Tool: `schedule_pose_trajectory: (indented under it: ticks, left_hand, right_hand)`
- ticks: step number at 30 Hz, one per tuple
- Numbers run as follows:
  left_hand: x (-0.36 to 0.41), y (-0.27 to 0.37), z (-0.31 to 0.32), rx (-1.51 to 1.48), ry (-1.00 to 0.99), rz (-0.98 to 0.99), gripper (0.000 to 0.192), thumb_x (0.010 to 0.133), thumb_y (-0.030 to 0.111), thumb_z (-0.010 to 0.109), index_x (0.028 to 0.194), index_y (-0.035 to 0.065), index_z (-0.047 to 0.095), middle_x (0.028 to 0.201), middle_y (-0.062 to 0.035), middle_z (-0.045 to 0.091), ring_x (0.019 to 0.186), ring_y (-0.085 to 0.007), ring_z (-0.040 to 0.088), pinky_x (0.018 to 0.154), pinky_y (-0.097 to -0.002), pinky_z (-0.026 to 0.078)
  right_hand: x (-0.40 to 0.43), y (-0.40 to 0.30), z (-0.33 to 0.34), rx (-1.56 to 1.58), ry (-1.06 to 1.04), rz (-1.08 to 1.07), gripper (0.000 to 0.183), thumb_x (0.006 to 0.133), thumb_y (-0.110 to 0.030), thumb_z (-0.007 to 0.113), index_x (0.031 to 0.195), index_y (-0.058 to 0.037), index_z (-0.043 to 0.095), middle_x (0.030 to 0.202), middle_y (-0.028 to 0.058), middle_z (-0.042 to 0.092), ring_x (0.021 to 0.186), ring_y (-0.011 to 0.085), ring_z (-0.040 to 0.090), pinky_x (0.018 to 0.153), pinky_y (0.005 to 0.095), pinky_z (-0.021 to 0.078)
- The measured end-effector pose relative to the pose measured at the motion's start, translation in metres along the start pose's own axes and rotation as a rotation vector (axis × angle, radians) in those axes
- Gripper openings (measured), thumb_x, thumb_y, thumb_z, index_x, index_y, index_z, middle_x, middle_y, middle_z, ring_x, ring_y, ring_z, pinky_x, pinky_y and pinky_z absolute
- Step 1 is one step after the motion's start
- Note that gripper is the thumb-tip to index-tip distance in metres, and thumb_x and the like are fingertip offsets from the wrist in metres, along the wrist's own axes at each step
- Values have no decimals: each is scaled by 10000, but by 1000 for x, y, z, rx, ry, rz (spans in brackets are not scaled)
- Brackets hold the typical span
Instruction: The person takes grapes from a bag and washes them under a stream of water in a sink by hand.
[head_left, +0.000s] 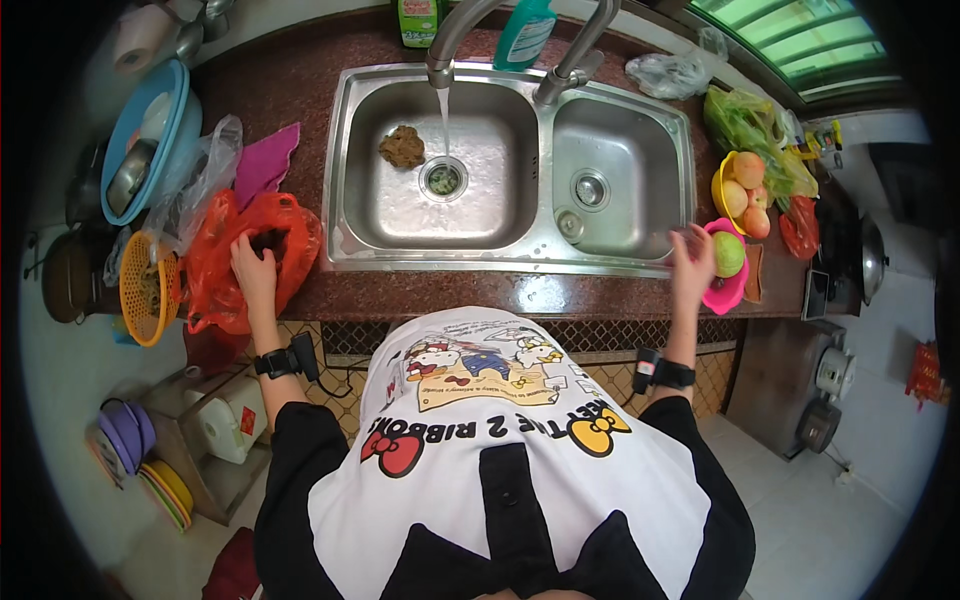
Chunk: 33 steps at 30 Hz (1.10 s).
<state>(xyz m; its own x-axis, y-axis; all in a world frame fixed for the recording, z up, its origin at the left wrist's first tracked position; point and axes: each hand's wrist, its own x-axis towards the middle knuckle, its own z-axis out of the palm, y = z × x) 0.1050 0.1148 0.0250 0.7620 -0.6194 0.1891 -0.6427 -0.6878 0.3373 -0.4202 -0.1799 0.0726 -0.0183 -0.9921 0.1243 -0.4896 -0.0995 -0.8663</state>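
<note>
My left hand (255, 268) is at the mouth of a red plastic bag (214, 259) on the counter, thumb and fingers curved at its opening. Dark contents show inside, but I cannot tell what they are, nor whether the fingers pinch the bag. My right hand (693, 262), slightly blurred, hovers by the sink's right front corner with its fingers apart and nothing in them. Beside it a pink bowl (721, 304) holds a round green fruit (728, 253). Water runs from the faucet (441, 71) into the left sink basin (382, 214), where a brown crumpled lump (403, 146) lies.
An orange colander (139, 315), a blue basin (189, 112) and a magenta cloth (266, 165) stand left. Right of the small basin (637, 165) are a yellow bowl (721, 184) of peaches and a bag of green vegetables (739, 124). A teal bottle (525, 37) stands behind the sink.
</note>
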Motion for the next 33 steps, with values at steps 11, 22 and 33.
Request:
schedule_pose_trajectory:
  ticks: [11,22,33]
  left_hand:
    - [-12,15,-5,365,-32,-173,506,710,45,598,1174,102,404,1215,-158,334,985,-361,446,802,-425,409]
    - [1,84,-82,-322,-8,-60,214,823,158,527,981,16,557,946,-145,593,845,-251,565,762,-339,435]
    - [39,208,112,-1958,-1083,-812,331,865,279,493,1119,68,490,1082,-120,502,895,-199,492,740,-269,444]
  right_hand:
    - [0,67,-84,-717,249,228,433,685,-351,670,971,-59,526,887,118,601,821,264,578,726,354,432]
    - [8,68,-66,-840,274,205,252,736,-244,597,930,-86,571,828,70,626,803,249,585,754,476,367]
    - [-1,-13,142,50,-392,-181,132,776,-31,506,881,-19,586,842,87,598,786,149,562,681,243,434]
